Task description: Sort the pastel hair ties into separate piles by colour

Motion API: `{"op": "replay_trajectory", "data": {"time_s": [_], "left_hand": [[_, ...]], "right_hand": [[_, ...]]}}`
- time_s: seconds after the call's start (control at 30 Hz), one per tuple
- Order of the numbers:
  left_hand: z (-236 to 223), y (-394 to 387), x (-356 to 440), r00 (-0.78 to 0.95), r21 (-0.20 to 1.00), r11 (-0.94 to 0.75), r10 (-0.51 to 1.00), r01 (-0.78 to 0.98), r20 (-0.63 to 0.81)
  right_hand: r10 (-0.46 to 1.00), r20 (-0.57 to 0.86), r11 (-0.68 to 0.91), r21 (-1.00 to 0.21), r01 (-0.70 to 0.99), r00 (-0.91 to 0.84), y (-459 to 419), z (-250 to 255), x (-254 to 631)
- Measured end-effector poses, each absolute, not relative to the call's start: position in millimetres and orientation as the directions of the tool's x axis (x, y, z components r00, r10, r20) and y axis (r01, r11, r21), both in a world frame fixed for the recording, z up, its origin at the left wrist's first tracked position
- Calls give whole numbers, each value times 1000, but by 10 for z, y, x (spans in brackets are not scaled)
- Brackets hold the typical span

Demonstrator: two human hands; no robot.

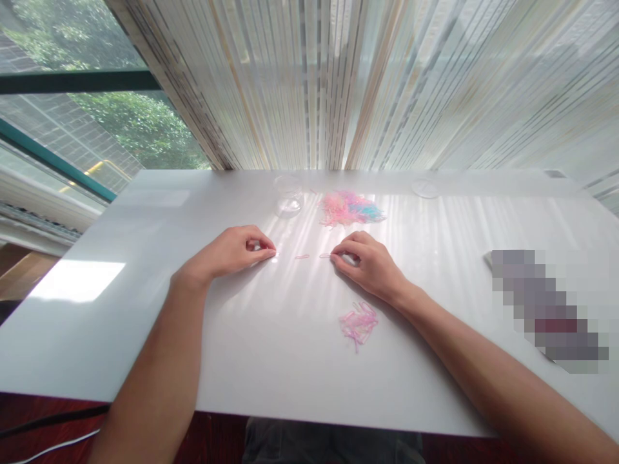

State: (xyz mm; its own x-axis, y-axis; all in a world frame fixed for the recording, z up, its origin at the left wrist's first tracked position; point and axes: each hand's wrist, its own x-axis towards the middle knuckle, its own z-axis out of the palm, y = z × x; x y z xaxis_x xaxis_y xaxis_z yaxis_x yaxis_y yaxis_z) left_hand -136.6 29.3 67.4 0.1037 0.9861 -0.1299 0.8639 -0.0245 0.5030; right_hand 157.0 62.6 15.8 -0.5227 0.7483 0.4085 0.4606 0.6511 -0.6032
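My left hand (240, 249) rests over the white table with thumb and fingertips pressed together in a pinch. Whatever lies between those tips is too small to make out. To its right, a thin pink loop (302, 257), like a small rubber band, lies flat and drawn out long. Further right, my right hand (365, 263) pinches the end of a second thin loop (324, 256). Beyond the hands is a large heap of pink, peach and blue loops (348, 207). Nearer to me, below my right hand, lies a smaller pile of pink and purple loops (358, 324).
A clear round container (289, 196) stands behind my left hand. A clear round lid (425, 187) lies at the table's far side. On the right is a blurred-out dark flat object (546, 309). Strip curtains (309, 84) hang behind the white table (271, 361).
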Motion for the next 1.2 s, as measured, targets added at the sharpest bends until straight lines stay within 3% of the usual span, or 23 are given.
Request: {"op": "replay_trajectory", "data": {"time_s": [0.27,0.4,0.6,1.2], "left_hand": [[671,281,-1349,64,522,-29,997,852,-49],[645,269,-1234,129,575,-109,992,811,6],[557,287,-1053,254,590,-187,967,786,-31],[542,302,-1030,249,565,-183,968,805,-40]], "right_hand": [[751,391,642,-617,454,-532,620,170,1577],[756,380,636,-621,458,-534,622,178,1572],[747,388,648,-603,465,-540,642,156,1563],[754,376,637,-617,461,-538,637,160,1559]]}}
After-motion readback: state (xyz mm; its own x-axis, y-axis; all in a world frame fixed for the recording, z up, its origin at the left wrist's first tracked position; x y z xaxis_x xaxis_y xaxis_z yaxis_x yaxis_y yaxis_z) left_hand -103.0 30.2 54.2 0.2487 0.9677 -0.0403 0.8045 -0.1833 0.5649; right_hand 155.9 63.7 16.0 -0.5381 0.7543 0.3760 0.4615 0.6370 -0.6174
